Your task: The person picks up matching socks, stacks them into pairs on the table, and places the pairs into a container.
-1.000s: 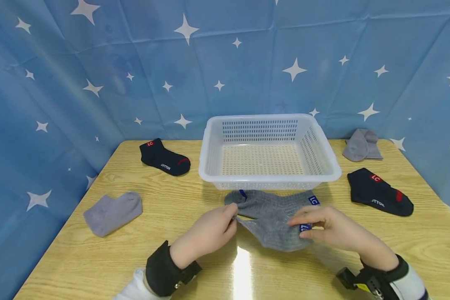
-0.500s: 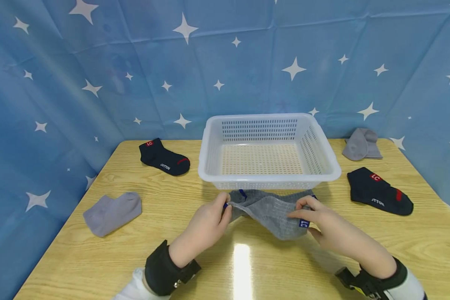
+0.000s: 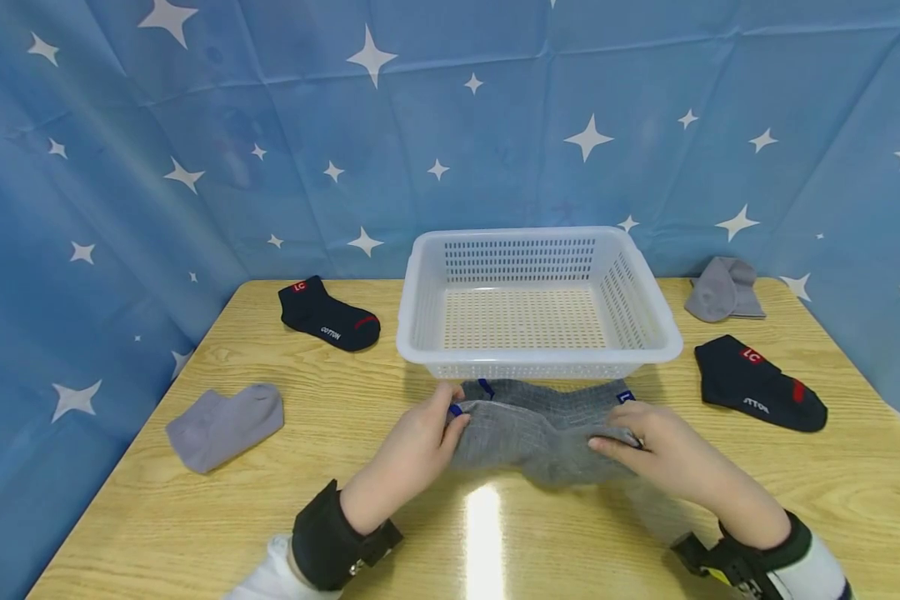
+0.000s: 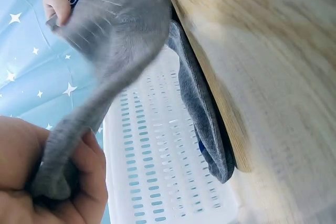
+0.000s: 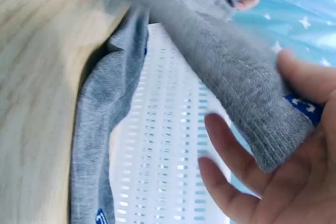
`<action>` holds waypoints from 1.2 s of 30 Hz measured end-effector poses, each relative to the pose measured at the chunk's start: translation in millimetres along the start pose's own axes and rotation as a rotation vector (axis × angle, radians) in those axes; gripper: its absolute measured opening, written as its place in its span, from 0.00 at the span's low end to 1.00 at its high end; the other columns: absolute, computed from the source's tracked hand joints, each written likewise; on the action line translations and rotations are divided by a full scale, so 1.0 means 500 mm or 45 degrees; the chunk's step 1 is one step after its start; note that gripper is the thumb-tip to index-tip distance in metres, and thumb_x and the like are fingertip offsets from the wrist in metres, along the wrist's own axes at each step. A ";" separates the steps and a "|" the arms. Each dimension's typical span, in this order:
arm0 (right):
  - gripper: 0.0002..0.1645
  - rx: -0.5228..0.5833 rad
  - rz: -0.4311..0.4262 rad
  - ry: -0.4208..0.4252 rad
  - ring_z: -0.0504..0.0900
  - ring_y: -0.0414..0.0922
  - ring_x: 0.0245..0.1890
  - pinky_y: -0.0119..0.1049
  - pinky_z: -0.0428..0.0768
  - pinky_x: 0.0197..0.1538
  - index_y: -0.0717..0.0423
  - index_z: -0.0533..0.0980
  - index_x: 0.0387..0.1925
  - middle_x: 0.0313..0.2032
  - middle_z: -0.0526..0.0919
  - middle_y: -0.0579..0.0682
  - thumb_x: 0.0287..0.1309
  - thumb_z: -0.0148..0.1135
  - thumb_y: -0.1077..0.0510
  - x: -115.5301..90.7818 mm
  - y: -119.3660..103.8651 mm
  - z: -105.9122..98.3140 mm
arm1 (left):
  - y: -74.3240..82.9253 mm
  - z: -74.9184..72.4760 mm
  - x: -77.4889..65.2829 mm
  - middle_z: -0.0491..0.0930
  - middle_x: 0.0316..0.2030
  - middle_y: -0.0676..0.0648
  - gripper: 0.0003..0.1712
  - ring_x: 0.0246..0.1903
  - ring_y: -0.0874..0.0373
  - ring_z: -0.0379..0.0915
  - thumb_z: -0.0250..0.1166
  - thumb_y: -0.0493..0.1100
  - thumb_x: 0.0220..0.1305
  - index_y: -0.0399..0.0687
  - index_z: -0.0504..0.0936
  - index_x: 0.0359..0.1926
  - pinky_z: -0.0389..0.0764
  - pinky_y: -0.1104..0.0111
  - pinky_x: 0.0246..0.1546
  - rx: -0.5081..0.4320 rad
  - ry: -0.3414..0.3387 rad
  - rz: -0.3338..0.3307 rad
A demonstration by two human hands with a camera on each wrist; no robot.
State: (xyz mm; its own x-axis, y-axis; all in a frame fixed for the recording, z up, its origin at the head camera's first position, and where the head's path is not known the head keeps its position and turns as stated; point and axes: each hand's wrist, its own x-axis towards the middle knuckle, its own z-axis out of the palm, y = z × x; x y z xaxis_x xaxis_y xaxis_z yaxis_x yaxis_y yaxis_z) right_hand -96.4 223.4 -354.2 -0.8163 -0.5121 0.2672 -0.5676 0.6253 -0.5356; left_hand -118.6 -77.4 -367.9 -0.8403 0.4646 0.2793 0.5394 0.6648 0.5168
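A grey sock (image 3: 521, 437) with blue marks is stretched sideways between both hands, above the table. My left hand (image 3: 416, 442) pinches its toe end; in the left wrist view the fingers curl round the bunched fabric. With thumb and fingers my right hand (image 3: 663, 446) holds the cuff, where the right wrist view shows a blue label (image 5: 304, 109). Two fingers of that hand stay spread away from the fabric. Just behind, a second grey sock (image 3: 547, 396) lies flat along the basket's front, partly hidden by the held one.
A white plastic basket (image 3: 540, 360) stands at the back centre. Left of it lie a black sock (image 3: 330, 315) and a light grey sock (image 3: 225, 425). To its right are another black sock (image 3: 757, 385) and a folded light grey sock (image 3: 722, 290). A starry blue curtain hangs behind.
My left hand has moved slightly left and up, drawing the sock's toe end out. My right hand has taken hold of the cuff, and the sock has lifted and turned its label out of head view.
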 end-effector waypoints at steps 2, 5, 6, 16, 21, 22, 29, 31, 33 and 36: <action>0.16 0.030 0.071 -0.052 0.55 0.28 0.17 0.27 0.62 0.21 0.48 0.67 0.19 0.17 0.59 0.35 0.58 0.63 0.59 0.001 0.000 -0.004 | 0.000 0.001 0.000 0.74 0.25 0.50 0.17 0.20 0.64 0.64 0.61 0.40 0.65 0.38 0.68 0.51 0.67 0.72 0.22 0.007 -0.020 -0.004; 0.09 0.038 0.179 -0.111 0.54 0.29 0.15 0.28 0.61 0.20 0.51 0.71 0.25 0.15 0.57 0.36 0.61 0.61 0.57 0.002 0.003 -0.011 | -0.001 0.003 0.001 0.79 0.33 0.45 0.23 0.25 0.60 0.71 0.64 0.40 0.62 0.37 0.67 0.53 0.72 0.70 0.25 0.005 -0.073 -0.017; 0.06 0.037 0.223 -0.126 0.55 0.30 0.14 0.28 0.61 0.20 0.53 0.74 0.29 0.15 0.58 0.37 0.61 0.61 0.57 0.002 0.004 -0.012 | -0.002 0.004 0.001 0.79 0.35 0.43 0.23 0.27 0.58 0.74 0.65 0.40 0.61 0.36 0.67 0.53 0.74 0.69 0.27 0.005 -0.096 -0.018; 0.12 -0.048 0.385 -0.394 0.63 0.36 0.22 0.31 0.63 0.25 0.58 0.76 0.40 0.23 0.71 0.42 0.57 0.64 0.56 0.006 0.040 -0.003 | -0.021 0.015 0.003 0.76 0.30 0.48 0.15 0.29 0.60 0.71 0.64 0.37 0.61 0.37 0.71 0.47 0.73 0.69 0.29 0.023 -0.341 -0.050; 0.13 -0.078 0.416 -0.454 0.76 0.43 0.31 0.38 0.73 0.32 0.59 0.76 0.42 0.34 0.80 0.48 0.56 0.65 0.57 0.005 0.055 0.004 | -0.029 0.020 0.004 0.78 0.31 0.48 0.13 0.30 0.59 0.74 0.62 0.38 0.63 0.40 0.72 0.47 0.74 0.69 0.30 0.064 -0.378 -0.059; 0.14 -0.082 0.427 -0.468 0.78 0.45 0.34 0.40 0.75 0.34 0.59 0.76 0.42 0.36 0.81 0.50 0.56 0.65 0.58 0.005 0.056 0.005 | -0.031 0.020 0.004 0.78 0.32 0.47 0.13 0.30 0.59 0.75 0.61 0.38 0.64 0.40 0.72 0.48 0.74 0.68 0.30 0.071 -0.391 -0.068; 0.19 -0.079 0.537 -0.544 0.79 0.48 0.38 0.42 0.76 0.36 0.60 0.75 0.45 0.41 0.81 0.54 0.55 0.66 0.54 0.003 0.060 0.007 | -0.039 0.017 0.006 0.77 0.30 0.51 0.21 0.29 0.61 0.73 0.64 0.45 0.62 0.40 0.72 0.53 0.73 0.68 0.31 0.108 -0.521 -0.126; 0.22 -0.086 0.561 -0.540 0.79 0.47 0.38 0.41 0.76 0.36 0.60 0.75 0.46 0.41 0.81 0.54 0.54 0.67 0.52 0.002 0.060 0.006 | -0.041 0.017 0.007 0.75 0.30 0.52 0.24 0.29 0.62 0.70 0.67 0.47 0.59 0.40 0.72 0.52 0.72 0.68 0.31 0.114 -0.553 -0.127; 0.25 -0.090 0.579 -0.527 0.78 0.46 0.34 0.40 0.75 0.33 0.61 0.74 0.48 0.37 0.80 0.53 0.53 0.68 0.52 0.001 0.059 0.005 | -0.043 0.017 0.007 0.75 0.31 0.52 0.25 0.30 0.62 0.70 0.69 0.48 0.57 0.40 0.73 0.51 0.73 0.67 0.33 0.129 -0.575 -0.122; 0.26 -0.079 0.603 -0.497 0.72 0.43 0.26 0.37 0.70 0.28 0.63 0.72 0.49 0.28 0.75 0.49 0.53 0.68 0.53 -0.001 0.059 0.002 | -0.044 0.018 0.006 0.77 0.32 0.51 0.21 0.31 0.61 0.71 0.70 0.48 0.55 0.42 0.76 0.44 0.74 0.67 0.35 0.157 -0.604 -0.114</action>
State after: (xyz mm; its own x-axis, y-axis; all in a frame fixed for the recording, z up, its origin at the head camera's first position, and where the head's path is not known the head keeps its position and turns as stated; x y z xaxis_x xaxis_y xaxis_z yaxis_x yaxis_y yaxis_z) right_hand -112.5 241.4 -371.0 -0.8885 -0.3406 -0.3074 -0.1678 0.8648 -0.4733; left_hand -132.4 -85.4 -385.4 -0.7816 0.5985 -0.1756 0.4929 0.7652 0.4141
